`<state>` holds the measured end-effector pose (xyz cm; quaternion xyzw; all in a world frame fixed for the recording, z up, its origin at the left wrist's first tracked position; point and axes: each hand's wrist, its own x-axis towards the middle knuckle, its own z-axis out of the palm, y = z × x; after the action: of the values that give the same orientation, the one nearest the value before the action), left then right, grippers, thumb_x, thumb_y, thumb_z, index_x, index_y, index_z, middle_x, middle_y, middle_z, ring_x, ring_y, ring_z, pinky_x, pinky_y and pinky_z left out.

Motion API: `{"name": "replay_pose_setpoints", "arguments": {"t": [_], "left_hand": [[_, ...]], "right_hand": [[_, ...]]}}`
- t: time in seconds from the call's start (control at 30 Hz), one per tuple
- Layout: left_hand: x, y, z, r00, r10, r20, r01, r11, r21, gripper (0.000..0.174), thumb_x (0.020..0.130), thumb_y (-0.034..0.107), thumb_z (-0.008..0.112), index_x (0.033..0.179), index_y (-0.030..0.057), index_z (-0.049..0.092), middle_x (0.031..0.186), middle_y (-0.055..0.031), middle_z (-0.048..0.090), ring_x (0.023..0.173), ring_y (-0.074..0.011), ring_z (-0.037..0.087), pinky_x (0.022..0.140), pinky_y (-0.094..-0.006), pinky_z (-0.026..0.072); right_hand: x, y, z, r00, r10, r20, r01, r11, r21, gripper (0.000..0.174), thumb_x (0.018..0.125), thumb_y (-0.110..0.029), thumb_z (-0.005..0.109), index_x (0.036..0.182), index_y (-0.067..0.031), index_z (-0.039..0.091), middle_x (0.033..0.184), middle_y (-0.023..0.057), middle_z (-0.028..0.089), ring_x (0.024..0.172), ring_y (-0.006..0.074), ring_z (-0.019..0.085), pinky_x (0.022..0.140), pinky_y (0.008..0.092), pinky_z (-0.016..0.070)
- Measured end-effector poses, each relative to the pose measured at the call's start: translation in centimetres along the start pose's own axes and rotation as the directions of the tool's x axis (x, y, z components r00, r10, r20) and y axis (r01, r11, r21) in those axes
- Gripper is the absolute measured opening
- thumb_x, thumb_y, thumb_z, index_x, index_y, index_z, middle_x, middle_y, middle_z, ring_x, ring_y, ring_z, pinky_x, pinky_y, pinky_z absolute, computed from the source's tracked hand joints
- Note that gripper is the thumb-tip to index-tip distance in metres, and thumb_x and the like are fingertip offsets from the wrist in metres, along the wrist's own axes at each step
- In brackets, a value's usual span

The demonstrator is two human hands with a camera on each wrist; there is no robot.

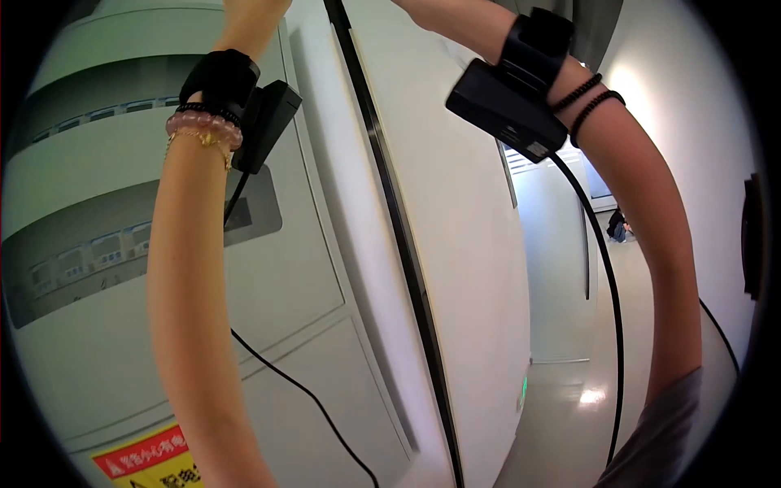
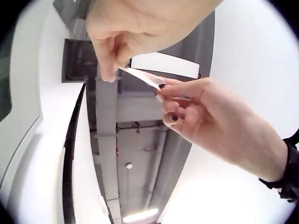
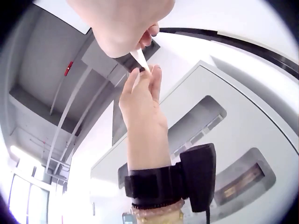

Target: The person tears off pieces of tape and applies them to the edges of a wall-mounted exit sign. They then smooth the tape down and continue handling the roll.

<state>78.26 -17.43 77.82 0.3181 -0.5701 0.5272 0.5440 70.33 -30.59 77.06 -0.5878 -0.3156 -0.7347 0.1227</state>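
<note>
A thin white strip [image 2: 139, 75] is stretched between both hands, held up high in front of the ceiling. My left hand [image 2: 149, 21] pinches one end between thumb and fingers. The other end is in the fingertips of my right hand [image 2: 210, 114], whose nails are dark. Seen in the right wrist view, the strip [image 3: 140, 59] runs from the right hand [image 3: 124, 23] down to the raised fingers of the left hand [image 3: 145, 105]. In the head view both arms reach upward, and the fingers lie beyond the top edge.
A pale cabinet [image 1: 277, 301] with recessed windows stands at the left, bearing a red and yellow warning label [image 1: 150, 459]. Beside it a white wall panel [image 1: 455, 244] has a dark vertical seam [image 1: 407, 244]. Black cables [image 1: 614, 325] hang from the wrist cameras. Shiny floor [image 1: 561, 415] extends at the right.
</note>
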Motion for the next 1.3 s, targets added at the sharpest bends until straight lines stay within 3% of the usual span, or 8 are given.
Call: {"name": "replay_pose_setpoints", "arguments": {"t": [0.2, 0.4, 0.53, 0.63, 0.93, 1.07, 1.2, 1.3], "left_hand": [[2.5, -7.7, 2.8, 0.979, 0.139, -0.147, -0.161, 0.975, -0.155, 0.043, 0.083, -0.009, 0.052, 0.125, -0.0116, 0.041, 0.086, -0.0225, 0.063, 0.074, -0.0251, 0.066, 0.062, -0.0319, 0.0582], [3.7, -7.7, 6.2, 1.000, -0.021, -0.012, 0.015, 0.930, -0.368, 0.017, 0.080, -0.015, 0.050, 0.097, -0.0172, 0.055, 0.079, -0.0247, 0.061, 0.067, -0.0279, 0.065, 0.059, -0.0336, 0.0589], [3.6, -9.7, 7.6, 0.993, -0.051, -0.108, 0.039, 0.993, -0.113, 0.011, 0.076, -0.009, 0.056, 0.085, -0.0121, 0.062, 0.076, -0.0194, 0.064, 0.066, -0.0252, 0.065, 0.054, -0.0317, 0.0541], [3.6, -11.7, 8.0, 0.957, 0.253, -0.140, -0.244, 0.967, 0.073, 0.009, 0.073, -0.002, 0.060, 0.075, -0.0076, 0.066, 0.068, -0.0171, 0.065, 0.063, -0.0225, 0.064, 0.055, -0.0323, 0.0501], [6.1, -17.9, 7.6, 0.913, 0.304, -0.273, -0.192, 0.908, 0.372, 0.005, 0.065, 0.004, 0.068, 0.066, -0.0008, 0.069, 0.060, -0.0188, 0.063, 0.063, -0.0311, 0.064, 0.062, -0.0366, 0.0502], [4.8, -16.6, 12.4, 0.732, 0.607, -0.310, -0.281, 0.683, 0.674, 0.043, 0.063, 0.006, 0.075, 0.103, -0.0013, 0.061, 0.091, -0.0259, 0.064, 0.084, -0.0346, 0.064, 0.072, -0.0375, 0.0503], [9.3, -18.8, 8.8, 0.996, 0.061, 0.061, -0.061, 0.998, 0.001, 0.053, 0.079, 0.001, 0.068, 0.124, -0.0085, 0.042, 0.095, -0.0179, 0.064, 0.088, -0.0200, 0.065, 0.076, -0.0273, 0.0536], [8.6, -18.4, 8.7, 0.997, -0.018, 0.072, 0.012, 0.996, 0.086, 0.067, 0.074, 0.001, 0.073, 0.127, -0.0068, 0.033, 0.095, -0.0174, 0.061, 0.088, -0.0216, 0.063, 0.076, -0.0261, 0.0516]], "right_hand": [[1.3, 6.3, 1.2, 0.996, -0.070, -0.048, 0.067, 0.996, -0.060, 0.025, 0.075, -0.009, 0.059, 0.095, 0.0039, 0.068, 0.067, 0.0106, 0.063, 0.063, 0.0155, 0.057, 0.060, 0.0297, 0.0449], [2.2, 10.2, -1.2, 0.990, 0.079, -0.114, -0.084, 0.995, -0.045, 0.033, 0.071, -0.008, 0.068, 0.101, 0.0058, 0.065, 0.067, 0.0095, 0.063, 0.059, 0.0144, 0.056, 0.056, 0.0268, 0.0436], [2.6, 15.4, 0.8, 0.988, 0.153, -0.005, -0.149, 0.973, 0.175, 0.010, 0.072, -0.009, 0.064, 0.074, -0.0001, 0.069, 0.067, 0.0067, 0.064, 0.061, 0.0119, 0.057, 0.055, 0.0266, 0.0434], [2.4, 16.6, 2.1, 0.984, 0.163, -0.068, -0.154, 0.980, 0.125, 0.016, 0.073, -0.016, 0.064, 0.076, -0.0008, 0.070, 0.070, 0.0092, 0.065, 0.065, 0.0171, 0.059, 0.061, 0.0291, 0.0460], [5.1, 19.8, 6.8, 0.920, 0.391, 0.009, -0.386, 0.906, 0.175, 0.021, 0.081, -0.018, 0.059, 0.082, 0.0020, 0.063, 0.079, 0.0120, 0.062, 0.071, 0.0215, 0.061, 0.061, 0.0311, 0.0485], [3.4, 19.7, 1.1, 0.925, 0.370, -0.084, -0.332, 0.897, 0.293, 0.019, 0.084, -0.014, 0.053, 0.075, 0.0017, 0.059, 0.072, 0.0112, 0.058, 0.065, 0.0192, 0.057, 0.054, 0.0291, 0.0459], [3.8, 20.8, 1.3, 0.926, 0.358, 0.121, -0.378, 0.874, 0.306, 0.019, 0.081, -0.008, 0.050, 0.067, 0.0016, 0.058, 0.064, 0.0093, 0.054, 0.058, 0.0172, 0.052, 0.049, 0.0302, 0.0388], [3.6, 20.3, 1.5, 0.932, 0.359, 0.047, -0.356, 0.882, 0.310, 0.018, 0.079, -0.007, 0.050, 0.064, 0.0018, 0.056, 0.061, 0.0088, 0.052, 0.055, 0.0171, 0.050, 0.050, 0.0325, 0.0364]]}}
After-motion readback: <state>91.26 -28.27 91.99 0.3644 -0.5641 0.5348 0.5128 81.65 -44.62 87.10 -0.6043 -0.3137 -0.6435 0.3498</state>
